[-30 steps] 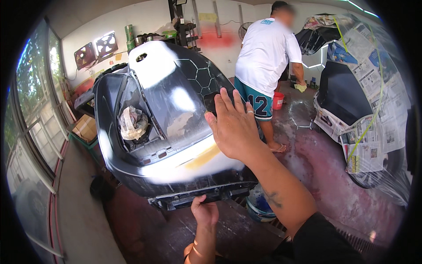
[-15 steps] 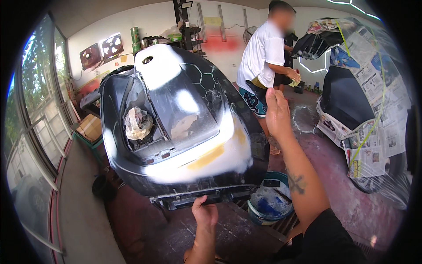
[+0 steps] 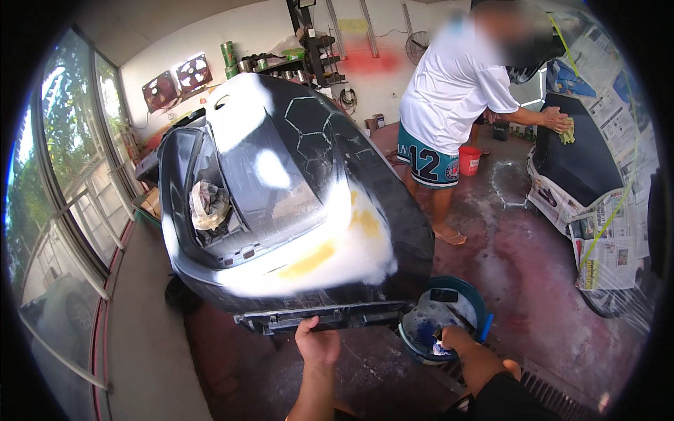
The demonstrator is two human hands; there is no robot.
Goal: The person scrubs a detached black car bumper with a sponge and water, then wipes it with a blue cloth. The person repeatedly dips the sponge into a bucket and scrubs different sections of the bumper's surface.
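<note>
Panel [image 3: 298, 203] of curved black plastic, patched with white and yellowish areas, stands directly before the wearer, lower edge nearest. The bare left hand [image 3: 318, 344] has its grip closed on that edge, thumb showing, fingers mostly hidden. Whatever bears the weight is out of sight, so a slack left hold could let the panel rock or slip. The bare right hand [image 3: 458, 341] is down at the round teal plastic bucket [image 3: 473, 295], just right of the panel's lower corner; its grip looks curled, but I cannot tell on what. Knocking the rim could slop water, and wet fingers could slide on smooth plastic. The bucket contains foamy water and a dark rectangular block [image 3: 444, 295]. A red plastic pail [image 3: 469, 163] stands beyond the panel, to its right, contents unseen. In the panel's left recess sits a crumpled whitish bundle [image 3: 209, 205].
</note>
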